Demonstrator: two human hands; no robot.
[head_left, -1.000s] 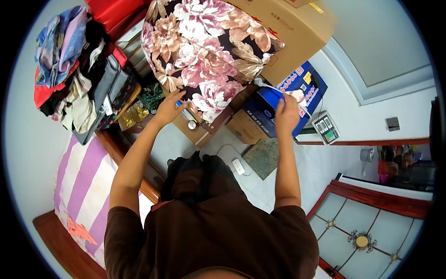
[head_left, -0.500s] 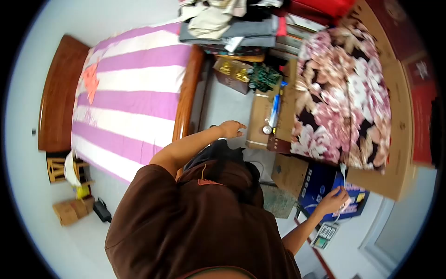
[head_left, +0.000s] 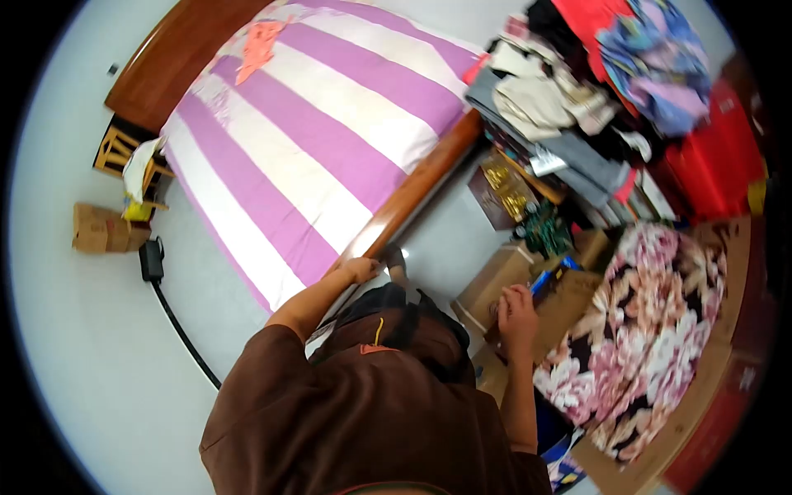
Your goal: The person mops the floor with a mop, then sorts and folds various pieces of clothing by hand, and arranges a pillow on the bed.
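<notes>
My left hand (head_left: 361, 269) hangs beside the wooden footboard (head_left: 412, 206) of the bed, holding nothing that I can see. Its fingers are loosely bent, and I cannot tell whether they touch the wood. My right hand (head_left: 516, 312) is over the cardboard boxes (head_left: 497, 280), its fingers curled closed. Whatever lies under those fingers is mostly hidden. Just beyond that hand a blue tube-like item (head_left: 551, 276) rests on the cardboard. To its right, a floral cloth (head_left: 631, 355) covers a large box.
A bed with a striped purple and white sheet (head_left: 330, 124) fills the left and middle. Folded clothes (head_left: 536, 107) are piled at the back right, near a red container (head_left: 718, 165). A box with gold items (head_left: 499, 190) stands on the floor. A cardboard box (head_left: 99, 228) sits far left.
My view has turned toward the right. My right hand has left the blue box and white cord and come to the cardboard boxes. My left hand is now nearer the footboard, its fingers less spread.
</notes>
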